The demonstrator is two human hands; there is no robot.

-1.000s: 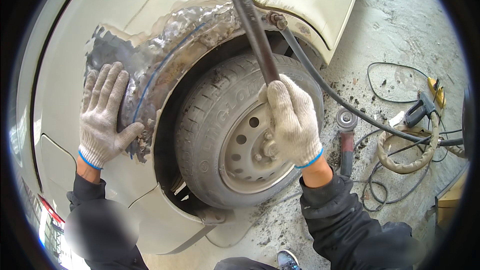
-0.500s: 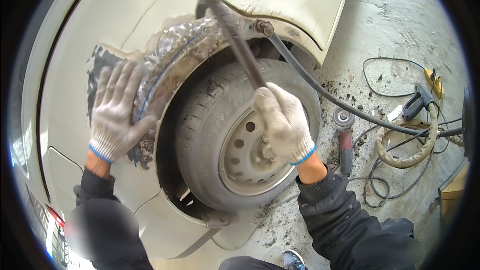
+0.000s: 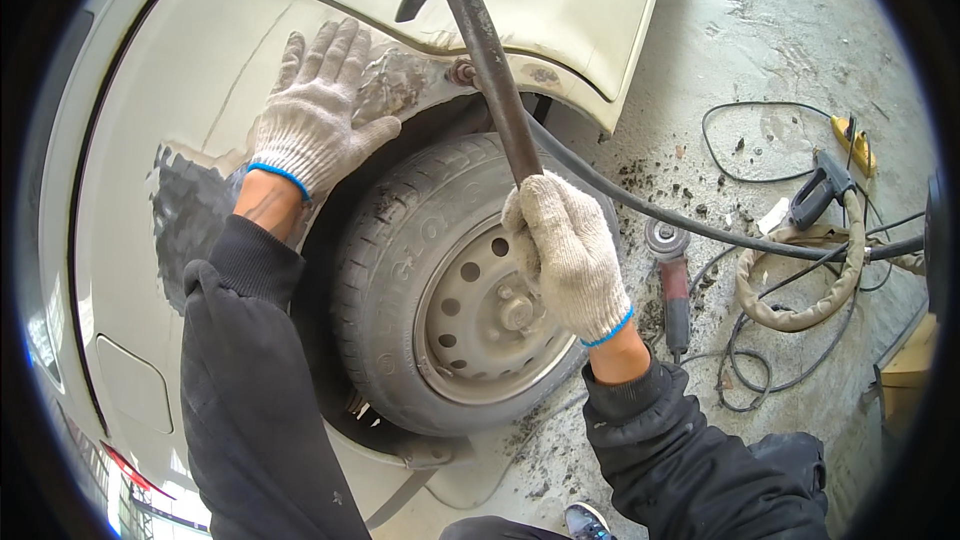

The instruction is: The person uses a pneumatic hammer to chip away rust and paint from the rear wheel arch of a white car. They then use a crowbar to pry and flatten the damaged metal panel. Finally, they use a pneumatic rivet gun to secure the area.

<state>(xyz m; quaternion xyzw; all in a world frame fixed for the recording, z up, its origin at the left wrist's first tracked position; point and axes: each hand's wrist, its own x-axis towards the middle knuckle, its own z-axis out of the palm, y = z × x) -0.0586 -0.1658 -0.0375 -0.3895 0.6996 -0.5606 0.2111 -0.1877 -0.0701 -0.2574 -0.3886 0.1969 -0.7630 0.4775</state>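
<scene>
My left hand (image 3: 318, 105), in a white knit glove with a blue cuff, lies flat on the car's fender (image 3: 235, 50) above the wheel arch, fingers spread. Under and beside it the bodywork is sanded, with a dark grey patch (image 3: 190, 215) to its lower left and bare, scuffed metal (image 3: 395, 80) to its right. My right hand (image 3: 570, 255), gloved the same way, is wrapped round the shaft of a body hammer (image 3: 490, 65) with a curved, pointed head. The hammer is raised in front of the arch. Behind my right hand sits the wheel (image 3: 480, 310) with its dusty tyre.
A thick cable clamped to the arch edge by a rusty fitting (image 3: 463, 72) runs right across the floor. An angle grinder (image 3: 673, 285) lies there among dark crumbs. Farther right are a black-handled gun (image 3: 822, 188) with a coiled sleeved cable, thin cords and a yellow tool (image 3: 853, 145).
My left hand has slid up and right along the fender, uncovering the dark grey patch. The hammer has shifted right and its shaft stands steeper. The view has moved slightly.
</scene>
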